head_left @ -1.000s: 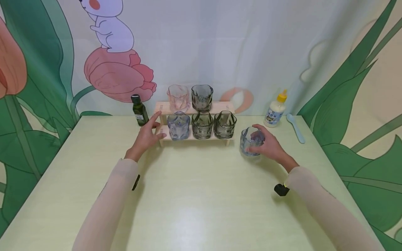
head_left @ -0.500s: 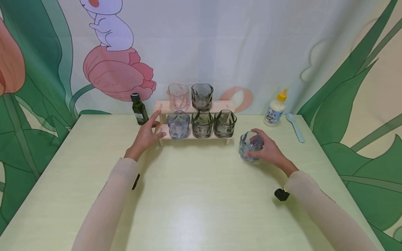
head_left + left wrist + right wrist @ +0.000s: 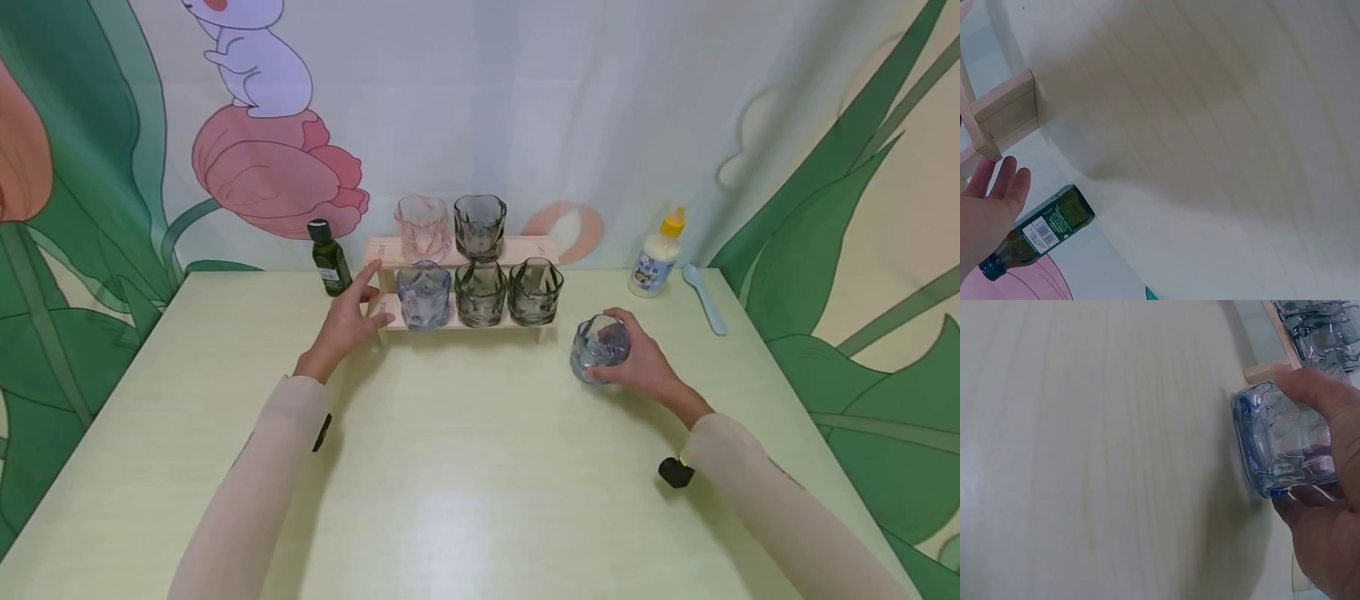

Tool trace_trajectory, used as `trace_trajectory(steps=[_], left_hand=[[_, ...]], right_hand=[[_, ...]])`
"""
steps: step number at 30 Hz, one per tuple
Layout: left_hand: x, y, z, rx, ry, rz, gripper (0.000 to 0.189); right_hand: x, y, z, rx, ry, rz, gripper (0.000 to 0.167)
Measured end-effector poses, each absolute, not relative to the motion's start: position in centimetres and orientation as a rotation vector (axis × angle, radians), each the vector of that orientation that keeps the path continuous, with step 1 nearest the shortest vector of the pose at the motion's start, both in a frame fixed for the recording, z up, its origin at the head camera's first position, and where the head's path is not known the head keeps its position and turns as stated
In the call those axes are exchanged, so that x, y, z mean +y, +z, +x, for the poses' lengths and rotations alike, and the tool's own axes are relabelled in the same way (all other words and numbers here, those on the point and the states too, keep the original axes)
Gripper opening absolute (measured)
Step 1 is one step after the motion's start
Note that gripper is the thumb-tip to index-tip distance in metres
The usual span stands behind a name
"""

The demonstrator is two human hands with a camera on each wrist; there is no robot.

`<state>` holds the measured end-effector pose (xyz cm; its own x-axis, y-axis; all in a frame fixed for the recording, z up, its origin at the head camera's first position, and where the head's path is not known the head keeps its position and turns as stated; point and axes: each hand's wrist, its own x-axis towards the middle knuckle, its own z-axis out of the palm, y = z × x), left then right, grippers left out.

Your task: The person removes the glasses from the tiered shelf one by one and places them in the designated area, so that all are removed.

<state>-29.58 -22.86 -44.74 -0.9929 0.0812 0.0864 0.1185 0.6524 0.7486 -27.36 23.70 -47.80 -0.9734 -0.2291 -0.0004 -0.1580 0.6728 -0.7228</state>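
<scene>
We judged the step in hand to be moving a single blue glass [image 3: 587, 354] while the wooden rack [image 3: 538, 249] was kept steady. The next move, we thought, called for a firm grip and for keeping the glass clear of the dark glass [image 3: 535, 296] at the right end of the lower shelf. The blue glass was just right of the rack, low over the table [image 3: 457, 467]; we could not tell whether its base touched the top. The right hand [image 3: 647, 365] reached in from the right, its thumb on the near side and its fingers curled round the far side, pinching the glass between them. The left hand [image 3: 343, 323] was at the rack's left end, thumb and forefinger spread apart, fingertips touching the wood, beside the green bottle [image 3: 329, 261].
</scene>
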Motion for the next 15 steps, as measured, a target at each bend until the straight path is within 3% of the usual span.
trace_trajectory(steps=[15], left_hand=[[-22.84, -44.87, -29.84, -2.82, -1.278, -0.164, 0.092]], right_hand=[[23.65, -47.22, -27.07, 2.749, -1.243, -0.403, 0.107]])
